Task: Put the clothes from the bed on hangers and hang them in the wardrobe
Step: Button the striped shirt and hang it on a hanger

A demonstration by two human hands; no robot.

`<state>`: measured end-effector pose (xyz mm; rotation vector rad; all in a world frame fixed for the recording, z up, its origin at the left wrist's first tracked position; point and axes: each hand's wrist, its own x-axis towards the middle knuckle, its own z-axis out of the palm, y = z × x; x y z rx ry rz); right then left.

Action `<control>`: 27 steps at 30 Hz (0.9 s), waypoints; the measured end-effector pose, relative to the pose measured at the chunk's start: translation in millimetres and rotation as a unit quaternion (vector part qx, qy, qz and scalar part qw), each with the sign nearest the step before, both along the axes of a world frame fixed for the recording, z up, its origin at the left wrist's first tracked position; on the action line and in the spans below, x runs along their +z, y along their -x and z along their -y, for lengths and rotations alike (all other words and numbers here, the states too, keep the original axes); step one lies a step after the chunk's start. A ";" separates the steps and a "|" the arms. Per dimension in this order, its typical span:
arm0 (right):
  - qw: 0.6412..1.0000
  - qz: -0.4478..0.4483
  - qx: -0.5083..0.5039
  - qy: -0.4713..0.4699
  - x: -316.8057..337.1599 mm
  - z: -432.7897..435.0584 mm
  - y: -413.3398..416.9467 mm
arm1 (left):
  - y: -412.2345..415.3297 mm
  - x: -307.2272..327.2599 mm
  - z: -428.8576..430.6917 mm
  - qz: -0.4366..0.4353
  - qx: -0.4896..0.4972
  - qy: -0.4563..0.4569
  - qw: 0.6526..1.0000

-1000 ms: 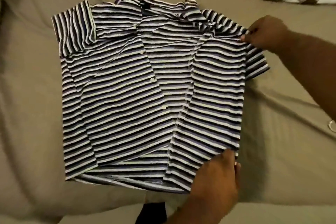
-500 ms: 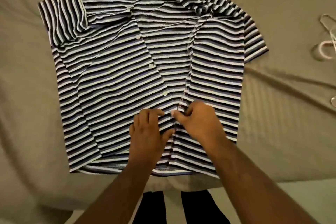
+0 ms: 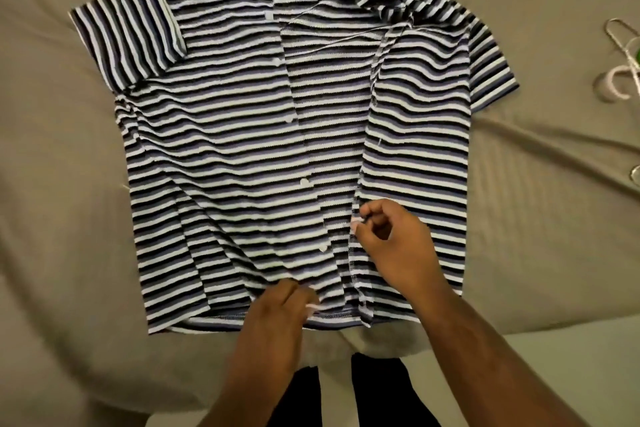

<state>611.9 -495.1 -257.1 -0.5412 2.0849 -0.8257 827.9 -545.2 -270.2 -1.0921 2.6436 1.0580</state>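
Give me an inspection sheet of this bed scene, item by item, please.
Surface: tan bed sheet, wrinkled.
Job's things: striped shirt spread flat on the sheet, unbuttoned, front open; hangers on the sheet at the right, apart from the shirt.
Clutter: nothing seen.
Grips: left hand pinches the shirt's bottom hem; right hand pinches the open front edge.
Cables: nothing seen.
Surroundings: dark trouser legs and pale floor at the bed's near edge.
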 end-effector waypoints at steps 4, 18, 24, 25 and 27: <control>0.999 0.035 0.020 -0.002 -8.2 -3.1 -14.8 | -9.1 3.3 0.2 0.013 0.059 -0.089 0.994; 0.995 -0.055 0.075 0.033 -9.3 -9.4 -34.8 | 58.4 -5.9 28.9 -0.007 0.156 -0.055 0.986; 1.000 -0.028 -0.006 -0.012 -7.2 -6.3 -31.8 | 58.2 -0.7 19.5 0.006 0.145 -0.032 0.989; 0.999 -0.037 0.014 -0.029 -8.0 -4.3 -33.5 | 58.6 0.1 18.8 0.010 0.145 -0.029 0.989; 0.997 -0.056 0.034 -0.050 -9.8 -0.2 -36.4 | 58.8 -1.1 19.1 0.015 0.153 -0.028 0.988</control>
